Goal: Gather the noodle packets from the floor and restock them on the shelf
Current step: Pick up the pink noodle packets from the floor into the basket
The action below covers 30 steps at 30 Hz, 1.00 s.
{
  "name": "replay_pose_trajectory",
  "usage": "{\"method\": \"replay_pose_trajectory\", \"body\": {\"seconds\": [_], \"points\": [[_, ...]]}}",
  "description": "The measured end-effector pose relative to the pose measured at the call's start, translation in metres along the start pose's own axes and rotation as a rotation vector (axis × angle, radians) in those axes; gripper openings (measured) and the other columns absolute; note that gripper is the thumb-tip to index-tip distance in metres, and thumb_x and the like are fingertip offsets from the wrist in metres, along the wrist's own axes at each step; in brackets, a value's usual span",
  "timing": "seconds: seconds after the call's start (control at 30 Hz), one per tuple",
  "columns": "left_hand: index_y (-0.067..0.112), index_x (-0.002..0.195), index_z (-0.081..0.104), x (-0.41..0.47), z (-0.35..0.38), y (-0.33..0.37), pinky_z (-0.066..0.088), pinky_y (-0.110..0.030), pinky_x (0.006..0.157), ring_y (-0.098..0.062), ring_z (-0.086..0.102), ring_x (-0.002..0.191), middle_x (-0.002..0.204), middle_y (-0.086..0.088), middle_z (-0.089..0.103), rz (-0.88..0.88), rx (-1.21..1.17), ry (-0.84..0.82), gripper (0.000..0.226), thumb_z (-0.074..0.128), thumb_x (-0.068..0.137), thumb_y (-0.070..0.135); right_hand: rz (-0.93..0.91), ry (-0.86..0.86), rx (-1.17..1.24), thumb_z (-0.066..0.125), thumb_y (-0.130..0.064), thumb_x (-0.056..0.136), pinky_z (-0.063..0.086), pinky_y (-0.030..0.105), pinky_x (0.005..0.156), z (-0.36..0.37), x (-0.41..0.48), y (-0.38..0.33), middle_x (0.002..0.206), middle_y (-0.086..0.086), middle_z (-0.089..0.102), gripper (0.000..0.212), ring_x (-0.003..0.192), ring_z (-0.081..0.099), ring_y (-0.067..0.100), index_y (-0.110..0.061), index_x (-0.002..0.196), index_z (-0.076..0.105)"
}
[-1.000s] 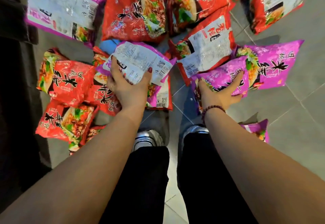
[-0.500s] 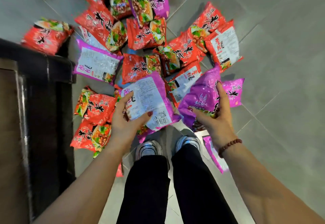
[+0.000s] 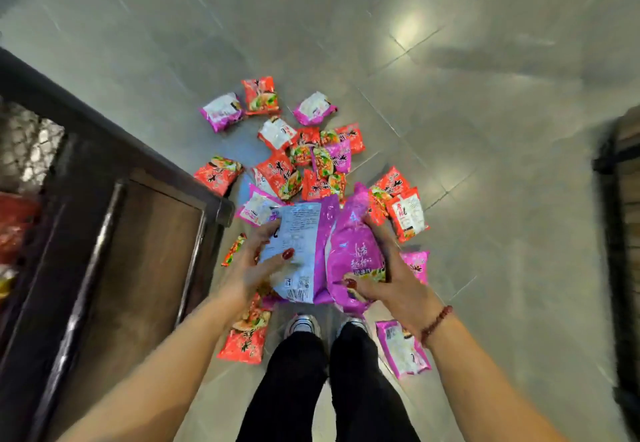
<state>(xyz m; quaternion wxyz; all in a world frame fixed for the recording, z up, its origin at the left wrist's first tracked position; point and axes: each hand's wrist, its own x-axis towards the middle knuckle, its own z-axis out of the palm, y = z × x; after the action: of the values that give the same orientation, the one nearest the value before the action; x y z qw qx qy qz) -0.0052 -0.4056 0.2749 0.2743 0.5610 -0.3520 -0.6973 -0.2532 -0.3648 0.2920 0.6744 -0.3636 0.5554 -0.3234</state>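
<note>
So, left hand (image 3: pixel 256 265) fingers (image 3: pixel 268 232) curl round a white-backed pkt (image 3: pixel 301 244), right hand (image 3: pixel 391 282) grips a purple pkt (image 3: pixel 356 247), edges touching, prob. pairing both for one shelf (image 3: pixel 104 233) trip.

Both bare forearms reach forward and down from the lower corners and converge in front of the person. The left hand (image 3: pixel 254 268) is turned palm inward. Its thumb, with a red-painted nail, lies across the printed white back of a purple packet (image 3: pixel 301 244), and its fingers curl round the packet's left edge. The right hand (image 3: pixel 393 282) mirrors it, with the thumb pressed on the front of a second purple packet (image 3: pixel 356 247) and the fingers wrapped behind its right side. The hands sit close together at much the same height, the packets touching between them. A beaded bracelet (image 3: pixel 437 324) circles the right wrist. Both wrists look nearly straight
</note>
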Motion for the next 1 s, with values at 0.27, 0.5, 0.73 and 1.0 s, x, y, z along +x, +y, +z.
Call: {"method": "replay_pose_trajectory", "body": {"seconds": [0.27, 0.5, 0.73, 1.0], "points": [[0.037, 0.136, 0.041, -0.11, 0.022, 0.047, 0.046, -0.045, 0.104, -0.023, 0.061, 0.118, 0.141, -0.003, 0.054, -0.106, -0.066, 0.078, 0.123, 0.089, 0.027, 0.07, 0.296, -0.189, 0.325, 0.039, -0.06, 0.086, 0.055, 0.034, 0.086, 0.061, -0.053, -0.073, 0.126, 0.008, 0.064, 0.06, 0.11, 0.064, 0.021, -0.025, 0.133, 0.052], [0.004, 0.125, 0.054, -0.194, 0.053, 0.033, 0.054, -0.02, 0.062, -0.005, 0.07, 0.059, 0.064, -0.004, 0.072, 0.04, -0.644, 0.37, 0.029, 0.049, 0.098, 0.011, 0.218, -0.408, 0.149, 0.069, -0.023, 0.081, 0.052, 0.043, 0.089, 0.068, -0.075, -0.092, 0.135, 0.006, 0.058, 0.064, 0.115, 0.061, 0.026, -0.049, 0.133, 0.045], [0.012, 0.074, 0.078, -0.257, 0.066, 0.02, 0.058, -0.029, 0.055, -0.022, 0.072, 0.068, 0.08, -0.009, 0.075, 0.131, -0.965, 0.501, 0.072, 0.094, 0.009, 0.04, 0.334, -0.592, 0.032, 0.074, -0.017, 0.077, 0.057, 0.03, 0.071, 0.103, -0.098, -0.093, 0.091, 0.006, 0.074, 0.029, 0.077, 0.071, 0.016, -0.011, 0.104, 0.065], [0.01, 0.078, 0.08, -0.354, 0.058, -0.036, 0.055, -0.044, 0.086, -0.028, 0.073, 0.081, 0.089, -0.012, 0.075, 0.42, -1.191, 0.829, 0.027, 0.074, 0.06, 0.029, 0.466, -0.702, -0.09, 0.072, -0.025, 0.073, 0.058, 0.038, 0.069, 0.169, -0.146, -0.068, 0.096, 0.014, 0.074, 0.051, 0.081, 0.073, 0.027, -0.004, 0.119, 0.062]]}}
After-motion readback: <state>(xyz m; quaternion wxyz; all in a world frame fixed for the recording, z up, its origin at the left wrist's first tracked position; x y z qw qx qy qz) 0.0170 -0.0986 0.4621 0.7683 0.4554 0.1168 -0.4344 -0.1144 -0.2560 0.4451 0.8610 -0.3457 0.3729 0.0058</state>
